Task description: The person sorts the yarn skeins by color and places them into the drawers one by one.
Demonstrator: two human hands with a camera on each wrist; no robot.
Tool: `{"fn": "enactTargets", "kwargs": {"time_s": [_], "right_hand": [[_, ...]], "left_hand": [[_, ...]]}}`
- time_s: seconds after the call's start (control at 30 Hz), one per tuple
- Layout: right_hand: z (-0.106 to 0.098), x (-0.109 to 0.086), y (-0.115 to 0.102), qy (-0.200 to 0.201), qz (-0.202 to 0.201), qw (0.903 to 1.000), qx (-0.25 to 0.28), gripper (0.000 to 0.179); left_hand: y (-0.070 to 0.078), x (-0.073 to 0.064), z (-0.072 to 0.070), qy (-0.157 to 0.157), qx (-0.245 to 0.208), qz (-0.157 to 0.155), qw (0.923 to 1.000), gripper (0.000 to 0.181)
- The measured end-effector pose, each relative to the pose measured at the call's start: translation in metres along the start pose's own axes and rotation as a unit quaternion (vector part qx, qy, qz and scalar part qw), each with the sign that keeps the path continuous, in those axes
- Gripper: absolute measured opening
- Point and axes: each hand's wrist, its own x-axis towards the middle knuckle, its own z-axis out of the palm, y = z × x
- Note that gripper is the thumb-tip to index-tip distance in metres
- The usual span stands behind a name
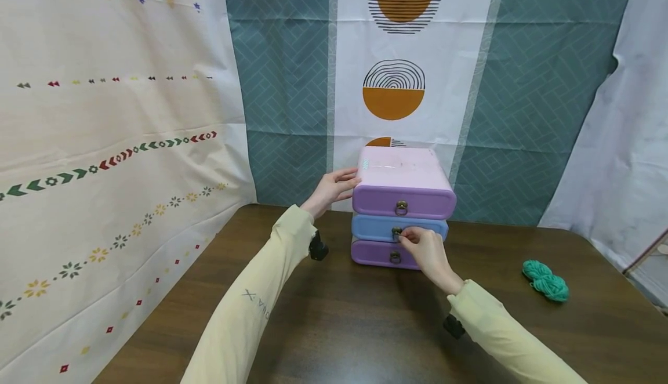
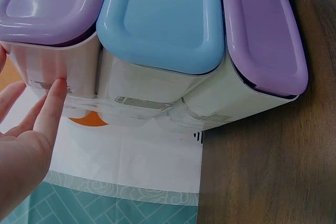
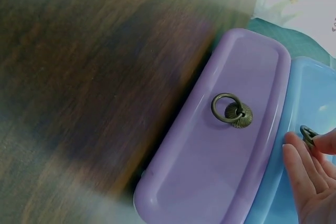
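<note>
A small three-drawer unit [image 1: 402,166] stands at the back of the table, its top pale pink. Its upper drawer [image 1: 376,199] and lower drawer [image 1: 367,253] have purple fronts; the middle drawer [image 1: 370,227] is blue. Each front carries a bronze ring pull, like the one [image 3: 226,107] on the lower drawer. My right hand [image 1: 430,253] pinches the blue drawer's ring pull [image 3: 308,134] between thumb and finger. Against the unit's left side, near the top, rests my left hand [image 1: 334,191], its fingers extended and fingertips touching the wall, as the left wrist view shows.
Two small bundles of green yarn [image 1: 545,280] lie on the right of the brown wooden table [image 1: 344,326]. A patterned cloth [image 1: 282,82] hangs behind the unit. Another embroidered cloth [image 1: 130,198] runs along the table's left edge.
</note>
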Motion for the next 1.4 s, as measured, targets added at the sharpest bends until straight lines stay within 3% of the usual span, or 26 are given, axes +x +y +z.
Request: {"fn": "enactTargets", "kwargs": {"time_s": [0.37, 1.4], "right_hand": [[-0.001, 0.002, 0.002, -0.013, 0.01, 0.9999, 0.0, 0.003], [0.0, -0.02, 0.016, -0.072, 0.113, 0.989, 0.062, 0.003]], "left_hand": [[-0.003, 0.002, 0.0, 0.0, 0.001, 0.0, 1.0, 0.047], [0.001, -0.002, 0.001, 0.005, 0.007, -0.002, 1.0, 0.047]]}}
